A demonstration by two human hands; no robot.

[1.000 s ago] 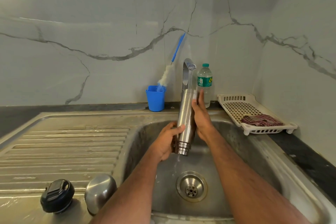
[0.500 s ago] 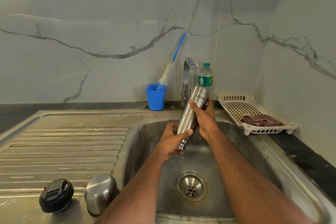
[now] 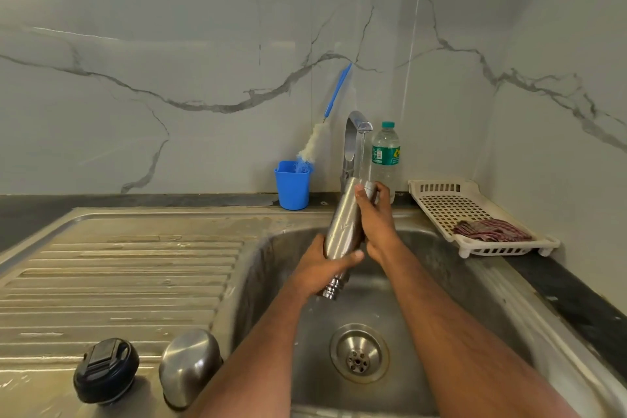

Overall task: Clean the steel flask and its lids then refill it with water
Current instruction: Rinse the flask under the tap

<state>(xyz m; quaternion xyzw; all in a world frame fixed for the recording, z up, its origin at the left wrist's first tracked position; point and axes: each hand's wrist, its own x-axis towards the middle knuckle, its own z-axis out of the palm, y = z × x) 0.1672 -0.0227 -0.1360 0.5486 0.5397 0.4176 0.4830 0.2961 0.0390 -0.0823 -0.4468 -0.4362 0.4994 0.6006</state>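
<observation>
The steel flask (image 3: pixel 342 227) is upside down over the sink basin (image 3: pixel 458 282), tilted, with its threaded mouth pointing down. My left hand (image 3: pixel 322 268) grips its lower part near the neck. My right hand (image 3: pixel 375 217) wraps round its upper body, near the base. Water runs from the tap (image 3: pixel 354 139) onto the flask's base. On the drainboard at the lower left stand the black inner lid (image 3: pixel 106 370) and the steel cap (image 3: pixel 190 366).
A blue cup (image 3: pixel 292 185) with a bottle brush (image 3: pixel 319 139) stands left of the tap. A plastic water bottle (image 3: pixel 385 156) stands to its right. A white tray (image 3: pixel 441 200) holding a cloth (image 3: pixel 492 231) sits on the right counter. The drain (image 3: pixel 359 353) is below my hands.
The flask has tilted so its base leans right, under the tap's stream. My right hand has gone from lying flat along it to wrapping round it, and my left hand has slid a little up from the neck.
</observation>
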